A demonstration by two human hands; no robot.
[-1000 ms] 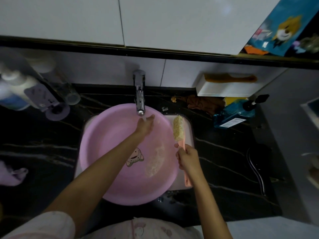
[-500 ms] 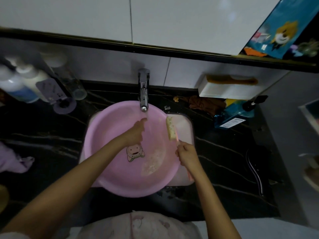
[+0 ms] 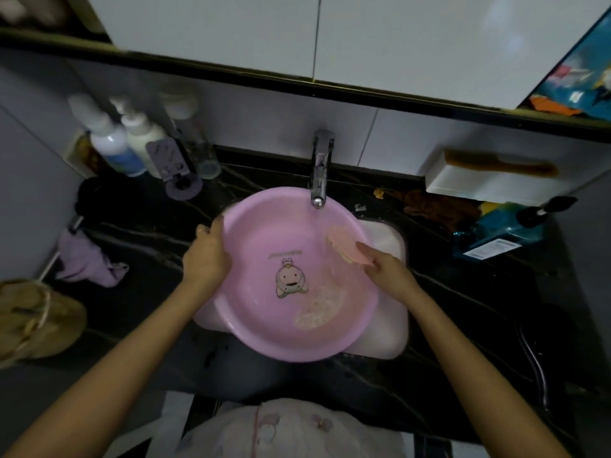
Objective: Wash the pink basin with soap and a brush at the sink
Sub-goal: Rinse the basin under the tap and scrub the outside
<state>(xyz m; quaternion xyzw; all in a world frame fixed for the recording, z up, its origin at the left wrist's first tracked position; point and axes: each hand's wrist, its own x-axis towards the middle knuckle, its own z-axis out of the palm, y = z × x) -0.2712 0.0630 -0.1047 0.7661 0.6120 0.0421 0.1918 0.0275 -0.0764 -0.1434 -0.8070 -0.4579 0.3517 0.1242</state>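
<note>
Okay, your round pink plastic basin (image 3: 264, 226) sits in the white sink (image 3: 391, 328) at frame centre. Its far rim lies right under the spout of the chrome faucet (image 3: 320, 173). A cartoon sticker (image 3: 290, 280) shows on the basin floor, with a patch of pale soap foam (image 3: 319, 307) just right of and below it.

Your left hand (image 3: 206, 256) is at the basin's left rim with its fingers curled around the edge, gripping it. Your right hand (image 3: 385, 271) is at the right rim, fingers closed on the handle of the pink brush with pale bristles (image 3: 344, 247). The brush head points up-left, inside the basin near its right wall. It is motion-blurred, so you cannot tell whether the bristles touch the plastic.

The black veined stone counter (image 3: 148, 246) surrounds the sink.
- Upper left: white plastic bottles (image 3: 112, 143) stand against the wall.
- Left edge: a crumpled lilac cloth (image 3: 86, 262) lies on the counter.
- Right: a teal pump bottle (image 3: 502, 229) lies below a white wall shelf (image 3: 479, 186) that holds a brown comb (image 3: 499, 165).
</note>
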